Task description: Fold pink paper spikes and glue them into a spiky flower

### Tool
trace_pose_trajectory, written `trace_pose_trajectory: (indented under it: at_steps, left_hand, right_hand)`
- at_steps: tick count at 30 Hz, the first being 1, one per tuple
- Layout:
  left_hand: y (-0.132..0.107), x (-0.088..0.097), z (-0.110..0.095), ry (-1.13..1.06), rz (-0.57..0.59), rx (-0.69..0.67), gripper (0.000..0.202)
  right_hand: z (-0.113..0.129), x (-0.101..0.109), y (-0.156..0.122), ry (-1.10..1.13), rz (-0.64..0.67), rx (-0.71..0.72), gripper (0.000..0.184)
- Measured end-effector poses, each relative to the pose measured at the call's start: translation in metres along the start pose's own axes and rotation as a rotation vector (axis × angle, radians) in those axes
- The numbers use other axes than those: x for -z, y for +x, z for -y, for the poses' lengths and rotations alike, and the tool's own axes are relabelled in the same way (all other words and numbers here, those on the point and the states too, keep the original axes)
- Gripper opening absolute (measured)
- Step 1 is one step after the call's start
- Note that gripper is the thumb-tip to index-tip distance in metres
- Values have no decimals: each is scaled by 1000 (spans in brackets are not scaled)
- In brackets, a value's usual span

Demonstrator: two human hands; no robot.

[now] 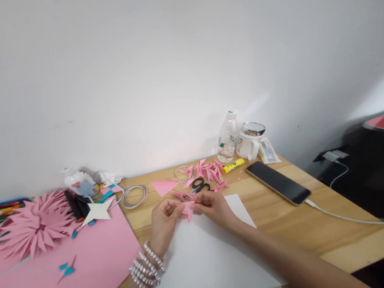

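Two hands: left hand (164, 221) and right hand (215, 208) both pinched one folded pink paper piece (188, 211), thumbs and fingers closed on it.
Piece position: between the hands, over the far end of the white sheet (212, 262); couldn't tell if it touched the sheet.
Fold status: partway or nearly shaped, my read; a downward point showed, fingers hid the rest.
Done: several pointed pink pieces (212, 171) lay in a loose group beyond the hands; a spiky pink paper wheel (38, 226) sat far left.
Left over: one flat pink paper piece (164, 186) looked unfolded; total count unclear.
Far side: scissors (200, 185) lay just past the fingertips, glue stick (233, 166) behind; tight there.
Right side: wood tabletop (298, 224) showed between white sheet and smartphone (278, 182); most room there.
Edges: back met the wall (170, 72); right edge ran diagonally past the phone, charging cable (342, 219) reaching it.
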State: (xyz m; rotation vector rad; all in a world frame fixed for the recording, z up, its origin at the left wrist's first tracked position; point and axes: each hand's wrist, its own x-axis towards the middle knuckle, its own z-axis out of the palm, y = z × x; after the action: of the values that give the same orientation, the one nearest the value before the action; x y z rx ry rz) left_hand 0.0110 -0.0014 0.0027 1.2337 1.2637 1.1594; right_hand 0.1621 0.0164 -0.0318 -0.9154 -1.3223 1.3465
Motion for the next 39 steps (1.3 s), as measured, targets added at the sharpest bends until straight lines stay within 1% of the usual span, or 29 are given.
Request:
trace_pose_trajectory:
  at_steps: [3,5,7,9,10,12,13,15,17,20,22,24,28,32,36,39]
  left_hand:
    - [0,-1,1,37,15,-49,20]
    - [-1,-1,3,98,18,-105,15]
    - [-1,0,5,158,1,-194,12]
    - [-1,2,8,191,-44,-319,10]
    - [0,3,8,204,-67,-385,8]
    - [0,4,9,245,-98,-488,7]
    - [0,4,9,270,-101,-519,7]
    - [-1,4,8,310,-83,-544,7]
    - [-2,4,8,326,-48,-534,7]
    - [-2,3,10,299,-18,-487,21]
    - [-1,2,10,234,-10,-420,26]
    - [-1,1,9,169,12,-323,23]
    - [-4,-3,1,105,26,-180,20]
    - [-5,-6,-2,44,-15,-92,15]
    - [-4,-7,1,-63,-48,-45,20]
    - [-4,-6,2,-71,-15,-37,20]
  right_hand:
    - [0,0,-1,-52,-37,32,23]
    - [-1,1,-1,-100,-32,83,22]
    - [0,1,-1,-143,-17,150,20]
    - [2,1,-1,-145,-13,185,17]
    - [4,1,-1,-112,-6,172,14]
    - [8,0,-1,-1,32,97,20]
    - [9,-1,-1,59,51,51,24]
    - [10,-1,-1,135,69,-10,25]
    - [10,-1,-1,151,38,-15,23]
    - [9,-1,0,133,-36,23,23]
    - [9,-2,0,109,-75,47,23]
    - [9,-3,-1,83,-98,66,23]
    - [9,-4,-2,1,-102,94,24]
    - [5,-4,-3,-77,-77,123,24]
    - [2,-5,-3,-69,-63,115,23]
    - [2,-4,-3,-54,-65,92,21]
